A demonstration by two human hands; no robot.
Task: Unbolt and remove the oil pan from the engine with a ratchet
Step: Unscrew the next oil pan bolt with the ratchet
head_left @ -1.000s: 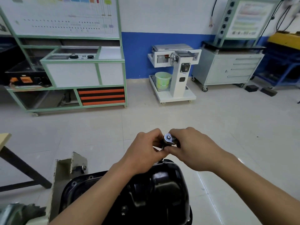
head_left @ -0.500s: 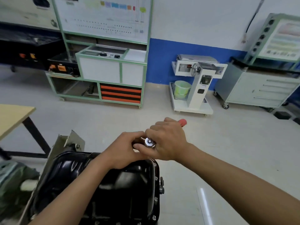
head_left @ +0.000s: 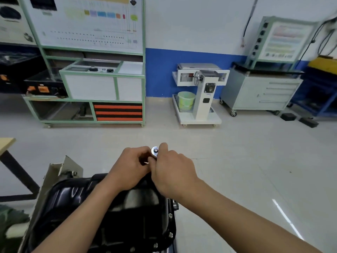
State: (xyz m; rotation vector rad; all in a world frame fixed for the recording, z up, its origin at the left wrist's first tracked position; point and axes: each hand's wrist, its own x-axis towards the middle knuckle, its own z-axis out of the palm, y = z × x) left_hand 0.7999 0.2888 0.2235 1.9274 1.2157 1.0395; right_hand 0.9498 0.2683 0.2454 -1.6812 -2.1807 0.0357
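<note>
Far beyond the fingers (head_left: 140, 151) we see a green-framed training bench (head_left: 91, 79) against the wall. A grey drawer cabinet (head_left: 260, 92) and a white stand (head_left: 200, 92) with a pale green bucket (head_left: 186, 100) are off to the fingers' right, well apart from them.

Directly below the fingers and nearer to us lies the black oil pan (head_left: 102, 207), its glossy sump facing up. A grey metal plate (head_left: 62, 172) stands left of the fingers, at the pan's far left corner.

The left hand (head_left: 131, 165) and the right hand (head_left: 173, 172) meet above the pan's far edge, touching each other. The right hand's fingers curl round the ratchet (head_left: 155, 150) and hide its handle. Only the round chrome head shows, just past the fingertips.

The left hand's fingers are curled in against the ratchet below that head. We cannot tell what part they grip there.

Several bolts (head_left: 170, 234) sit in the pan's right flange, below the right wrist and closer to us than the fingers.
</note>
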